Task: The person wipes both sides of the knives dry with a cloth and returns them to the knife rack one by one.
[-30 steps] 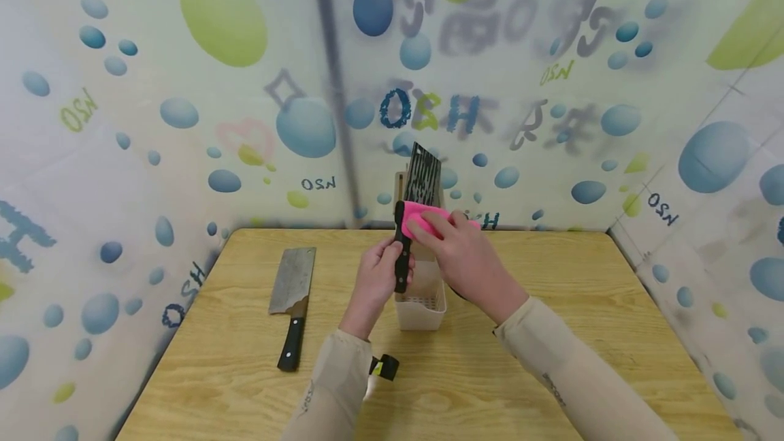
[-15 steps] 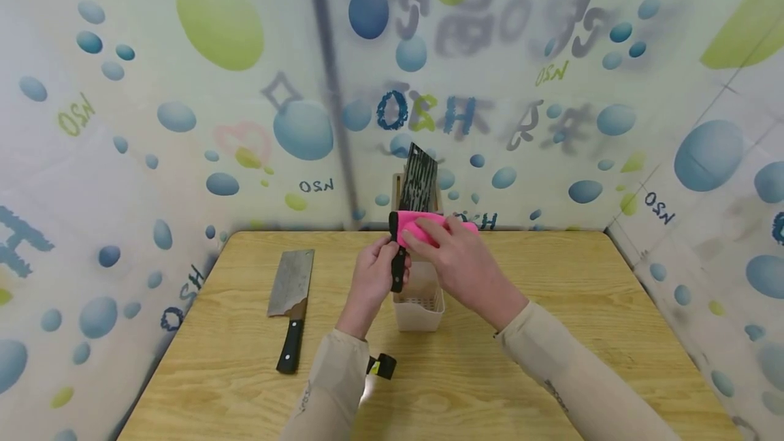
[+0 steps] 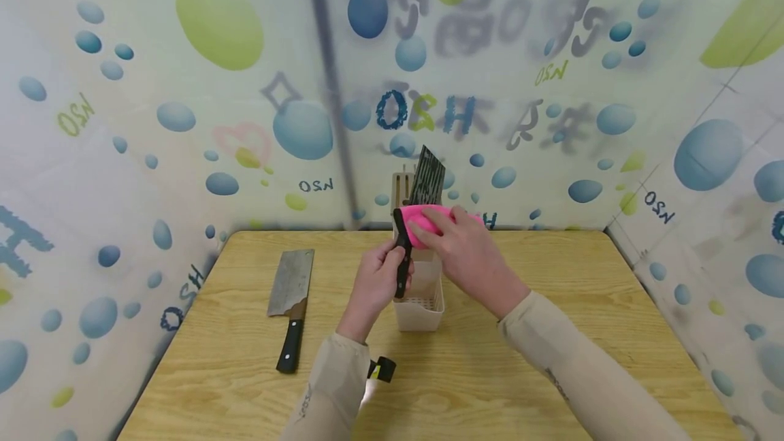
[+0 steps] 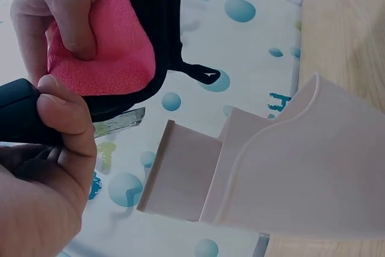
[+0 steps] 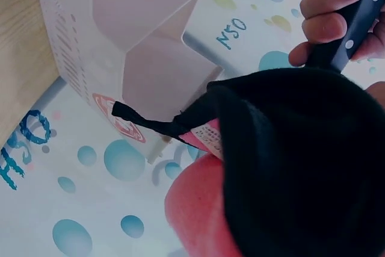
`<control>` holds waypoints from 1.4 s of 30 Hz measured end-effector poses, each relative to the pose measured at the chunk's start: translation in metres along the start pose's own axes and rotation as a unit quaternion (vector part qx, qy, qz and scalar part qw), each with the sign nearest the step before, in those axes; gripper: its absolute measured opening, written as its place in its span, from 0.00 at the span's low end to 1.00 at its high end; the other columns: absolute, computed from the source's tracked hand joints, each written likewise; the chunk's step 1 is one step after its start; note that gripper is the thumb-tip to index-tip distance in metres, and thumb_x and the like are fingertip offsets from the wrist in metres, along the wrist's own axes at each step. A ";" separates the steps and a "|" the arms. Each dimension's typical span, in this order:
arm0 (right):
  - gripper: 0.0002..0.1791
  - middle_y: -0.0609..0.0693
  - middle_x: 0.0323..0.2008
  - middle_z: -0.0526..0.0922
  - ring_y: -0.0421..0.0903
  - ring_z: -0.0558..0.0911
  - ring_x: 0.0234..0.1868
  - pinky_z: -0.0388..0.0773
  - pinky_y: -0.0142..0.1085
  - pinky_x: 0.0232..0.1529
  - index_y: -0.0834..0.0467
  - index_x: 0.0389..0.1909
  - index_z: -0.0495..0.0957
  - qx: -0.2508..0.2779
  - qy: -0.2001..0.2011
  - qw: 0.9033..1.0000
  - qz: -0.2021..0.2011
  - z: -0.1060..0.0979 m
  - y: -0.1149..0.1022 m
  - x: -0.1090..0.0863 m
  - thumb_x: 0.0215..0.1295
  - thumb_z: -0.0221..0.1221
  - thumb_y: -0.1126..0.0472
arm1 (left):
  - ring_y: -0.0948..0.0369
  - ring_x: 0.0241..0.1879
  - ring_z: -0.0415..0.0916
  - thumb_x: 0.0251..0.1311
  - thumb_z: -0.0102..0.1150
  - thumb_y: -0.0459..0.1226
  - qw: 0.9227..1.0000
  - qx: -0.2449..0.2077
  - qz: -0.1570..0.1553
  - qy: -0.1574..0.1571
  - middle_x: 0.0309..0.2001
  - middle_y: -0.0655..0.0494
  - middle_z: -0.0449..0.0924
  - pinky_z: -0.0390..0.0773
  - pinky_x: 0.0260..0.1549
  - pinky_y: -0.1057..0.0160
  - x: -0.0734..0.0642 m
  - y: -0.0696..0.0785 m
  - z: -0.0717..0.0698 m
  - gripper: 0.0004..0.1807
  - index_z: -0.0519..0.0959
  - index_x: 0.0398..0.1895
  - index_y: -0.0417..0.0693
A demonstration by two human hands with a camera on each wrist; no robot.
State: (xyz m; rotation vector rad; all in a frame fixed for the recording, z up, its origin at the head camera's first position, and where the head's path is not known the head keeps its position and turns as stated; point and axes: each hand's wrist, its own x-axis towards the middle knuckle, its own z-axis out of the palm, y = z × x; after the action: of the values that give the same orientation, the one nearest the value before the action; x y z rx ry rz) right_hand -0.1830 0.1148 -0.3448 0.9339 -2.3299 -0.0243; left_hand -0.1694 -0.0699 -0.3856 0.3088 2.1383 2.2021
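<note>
In the head view my left hand [image 3: 375, 284] grips the black riveted handle of a kitchen knife [image 3: 429, 179], whose broad blade, streaked dark and light, points up. My right hand [image 3: 478, 260] holds a pink cloth [image 3: 422, 215] over the lower blade, just above the handle. The left wrist view shows the cloth [image 4: 123, 46] with black edging and a hanging loop, and a sliver of blade [image 4: 123, 121] beneath it. Seen from the right wrist, its black side [image 5: 301, 161] covers most of the blade, while the left fingers curl round the handle [image 5: 355, 22].
A cleaver [image 3: 292, 288] with a worn blade lies on the wooden table [image 3: 551, 346] at the left. Behind my hands stands a pale plastic knife holder [image 3: 419, 318] with slots. A small black object [image 3: 384, 369] shows beside my left sleeve. Patterned sheeting surrounds the table.
The knife and cloth dipped slightly, then rose a little and shifted right, the blade tip leaning further right. Both hands keep their hold. The cleaver and holder have not moved.
</note>
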 end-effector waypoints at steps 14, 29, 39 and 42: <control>0.21 0.60 0.58 0.81 0.63 0.80 0.39 0.85 0.47 0.38 0.55 0.57 0.85 -0.034 0.007 0.999 0.003 -0.002 0.011 0.010 0.63 0.65 0.70 | 0.59 0.21 0.72 0.79 0.44 0.36 0.998 0.051 0.029 -0.017 0.26 0.47 0.77 0.73 0.22 0.65 -0.003 0.000 0.001 0.15 0.77 0.36 0.34; 0.28 0.60 0.61 0.79 0.62 0.79 0.39 0.84 0.47 0.31 0.54 0.62 0.82 -0.025 0.005 0.999 0.028 -0.006 0.020 0.009 0.59 0.66 0.72 | 0.60 0.18 0.67 0.68 0.55 0.34 0.993 0.104 0.043 -0.034 0.20 0.54 0.72 0.68 0.18 0.65 -0.008 0.002 0.001 0.07 0.79 0.42 0.40; 0.28 0.60 0.59 0.78 0.61 0.78 0.38 0.83 0.47 0.34 0.54 0.62 0.81 -0.008 0.002 1.000 0.006 -0.012 0.015 0.006 0.60 0.63 0.74 | 0.60 0.17 0.66 0.61 0.54 0.33 0.993 0.107 0.034 -0.023 0.20 0.55 0.71 0.68 0.18 0.64 -0.009 0.006 0.000 0.10 0.80 0.44 0.43; 0.29 0.60 0.58 0.78 0.61 0.79 0.38 0.83 0.47 0.34 0.53 0.62 0.81 -0.004 0.002 1.000 -0.003 -0.013 0.014 0.005 0.60 0.61 0.75 | 0.60 0.17 0.65 0.60 0.54 0.33 0.993 0.110 0.035 -0.017 0.22 0.55 0.72 0.68 0.18 0.64 -0.008 0.005 -0.001 0.11 0.80 0.45 0.43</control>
State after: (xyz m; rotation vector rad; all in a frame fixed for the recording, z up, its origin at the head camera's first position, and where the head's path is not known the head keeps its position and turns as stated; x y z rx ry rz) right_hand -0.1873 0.1243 -0.3281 0.9371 -2.3217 -0.0349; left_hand -0.1612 -0.0721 -0.3818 0.4357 2.3894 1.9796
